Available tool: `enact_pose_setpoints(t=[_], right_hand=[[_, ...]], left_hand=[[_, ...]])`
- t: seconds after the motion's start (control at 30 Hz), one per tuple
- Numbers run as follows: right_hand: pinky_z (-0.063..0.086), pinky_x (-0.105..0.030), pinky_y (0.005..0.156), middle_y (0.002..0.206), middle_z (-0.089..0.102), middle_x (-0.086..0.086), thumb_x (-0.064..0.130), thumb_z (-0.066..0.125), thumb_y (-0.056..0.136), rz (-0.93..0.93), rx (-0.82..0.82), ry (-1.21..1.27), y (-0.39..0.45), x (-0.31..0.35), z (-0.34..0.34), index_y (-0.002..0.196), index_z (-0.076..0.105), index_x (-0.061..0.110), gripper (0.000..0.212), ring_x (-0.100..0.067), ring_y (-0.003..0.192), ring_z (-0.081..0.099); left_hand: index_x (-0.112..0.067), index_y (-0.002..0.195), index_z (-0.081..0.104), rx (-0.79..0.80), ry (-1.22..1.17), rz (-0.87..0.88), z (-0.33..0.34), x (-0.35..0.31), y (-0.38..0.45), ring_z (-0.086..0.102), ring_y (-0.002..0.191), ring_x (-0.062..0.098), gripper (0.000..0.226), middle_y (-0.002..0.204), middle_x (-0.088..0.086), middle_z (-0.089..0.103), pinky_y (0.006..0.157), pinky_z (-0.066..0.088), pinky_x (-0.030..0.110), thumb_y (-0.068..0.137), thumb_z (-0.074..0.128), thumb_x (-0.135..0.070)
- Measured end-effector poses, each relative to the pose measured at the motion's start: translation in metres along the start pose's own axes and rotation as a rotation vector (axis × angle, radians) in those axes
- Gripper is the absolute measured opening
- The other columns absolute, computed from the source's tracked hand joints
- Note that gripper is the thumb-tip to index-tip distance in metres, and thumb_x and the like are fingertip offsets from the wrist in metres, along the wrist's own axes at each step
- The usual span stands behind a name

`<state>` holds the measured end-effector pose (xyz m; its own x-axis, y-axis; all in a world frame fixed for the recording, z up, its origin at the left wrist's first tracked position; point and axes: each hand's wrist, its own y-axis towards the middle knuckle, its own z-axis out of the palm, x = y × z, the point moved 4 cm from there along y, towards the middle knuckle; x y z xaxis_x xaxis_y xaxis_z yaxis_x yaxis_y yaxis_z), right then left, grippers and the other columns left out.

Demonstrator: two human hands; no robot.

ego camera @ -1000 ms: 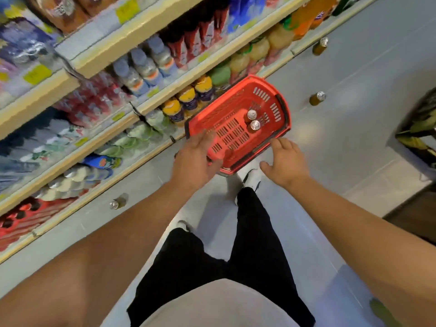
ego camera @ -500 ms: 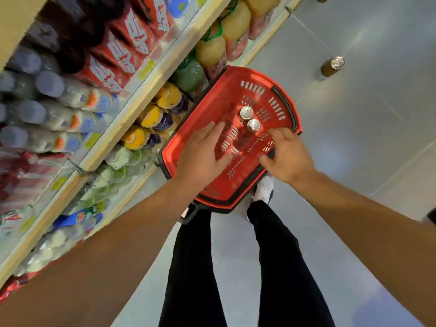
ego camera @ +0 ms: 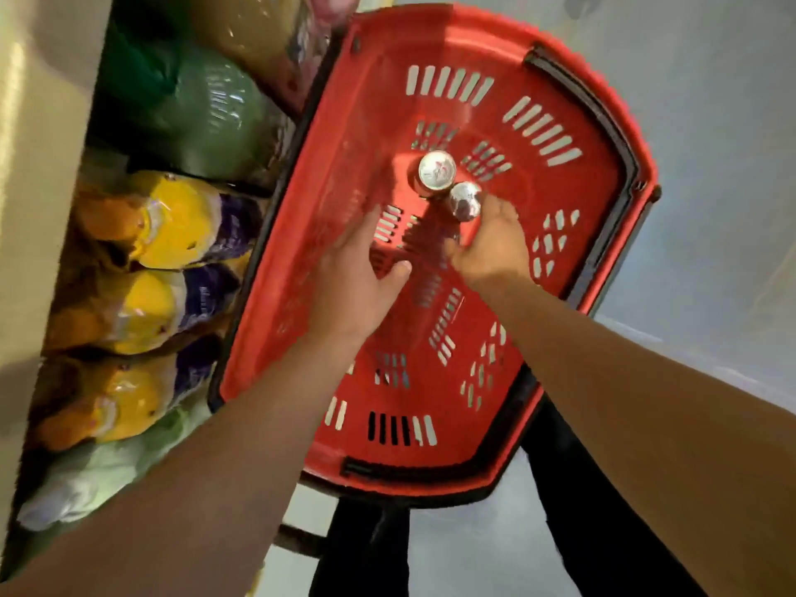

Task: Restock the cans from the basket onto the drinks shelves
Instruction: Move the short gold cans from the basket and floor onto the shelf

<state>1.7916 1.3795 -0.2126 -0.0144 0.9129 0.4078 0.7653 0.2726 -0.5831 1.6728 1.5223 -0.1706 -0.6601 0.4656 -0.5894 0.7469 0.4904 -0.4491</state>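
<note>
1 head-worn view, steeply downward, close over slotted red plastic basket (ego camera: pixel 603 135); yellow-capped bottles (ego camera: pixel 172 217) along left edge.

This is a shop aisle. A shelf (ego camera: pixel 38 174) at the left is packed with rows of bottled drinks (ego camera: pixel 172 226), yellow-capped and green ones side by side. A red plastic shopping basket (ego camera: pixel 611 135) sits just beside it on a smooth grey floor (ego camera: pixel 723 122).

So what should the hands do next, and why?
Probably the right hand should close around the nearer can and lift it out. Its fingers already touch that can, while the left hand hangs open above the red basket, short of the other can.
</note>
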Motion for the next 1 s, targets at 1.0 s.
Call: enact_pose_setpoints(t=[1.0], right_hand=[[0.040,-0.030,0.103,0.141,0.044,-0.002,0.004,0.072,0.078,0.189,-0.299,0.356,0.087,-0.058,0.100,0.143,0.038,0.021,0.076,-0.019,0.125,0.048]], left_hand=[[-0.018,0.144,0.045,0.029,-0.092,0.198,0.143,0.047,0.173,0.045,0.135,0.019,0.076,0.146,0.006,0.049,0.104,0.025,0.009,0.075,0.076,-0.006]])
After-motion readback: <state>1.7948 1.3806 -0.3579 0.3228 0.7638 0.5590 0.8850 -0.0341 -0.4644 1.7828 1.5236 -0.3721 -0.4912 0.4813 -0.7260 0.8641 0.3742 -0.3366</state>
